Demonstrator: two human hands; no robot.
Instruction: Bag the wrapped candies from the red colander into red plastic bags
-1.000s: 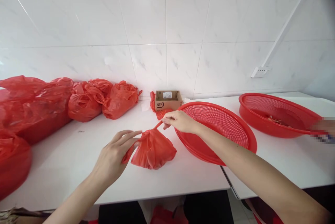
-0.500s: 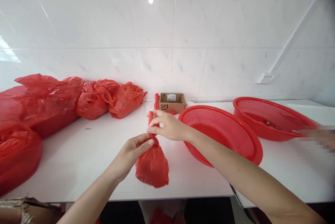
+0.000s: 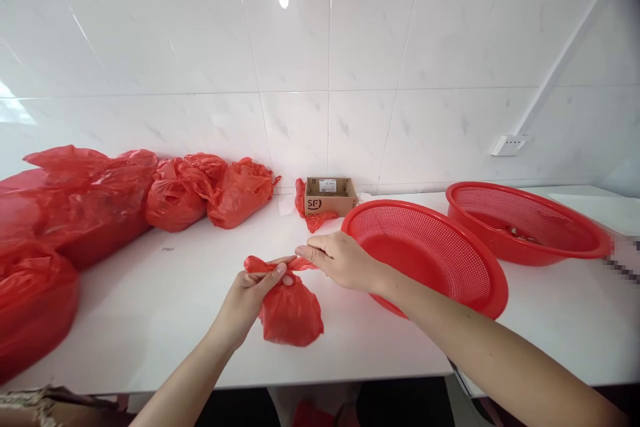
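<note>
A small filled red plastic bag is in front of me over the white table, its neck gathered at the top. My left hand pinches that neck between thumb and fingers, and one twisted end of the bag sticks out past it to the left. My right hand grips the other end, stretched out to the right at about the same height. What the bag holds is hidden by the plastic. Just right of my right hand stands a red perforated basin, partly behind my forearm.
Several full red bags line the left and back of the white table. An open cardboard box stands by the wall, with loose red plastic beside it. A second red basin holds small items; a blurred person's hand is at its right.
My right hand has moved from above the bag's neck to the right, pulling one end sideways. The upright twisted top is now spread into two ends. The other person's hand has drawn back rightward.
</note>
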